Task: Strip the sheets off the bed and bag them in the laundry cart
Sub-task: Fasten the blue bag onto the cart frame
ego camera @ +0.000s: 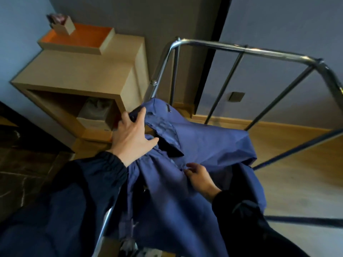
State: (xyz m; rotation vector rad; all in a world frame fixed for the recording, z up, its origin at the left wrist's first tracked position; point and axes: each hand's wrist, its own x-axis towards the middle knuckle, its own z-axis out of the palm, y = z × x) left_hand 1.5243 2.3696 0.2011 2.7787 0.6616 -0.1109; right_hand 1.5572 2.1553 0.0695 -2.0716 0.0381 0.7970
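Observation:
The laundry cart's chrome tube frame [239, 49] stands in front of me, its far rail and side bars bare. A blue fabric laundry bag [209, 143] hangs crumpled from the frame's near left corner and spills toward me. My left hand [132, 136] grips the bag's dark upper edge at that corner, fingers curled over it. My right hand [199, 176] pinches a fold of the blue cloth lower down, near the middle. Both arms wear dark sleeves. No sheets and no bed are in view.
A beige wooden shelf unit [89, 71] stands left of the cart against the wall, with an orange-lined tray [81, 37] on top and a box [95, 115] in its lower opening. Wooden floor lies to the right, dark tile to the left.

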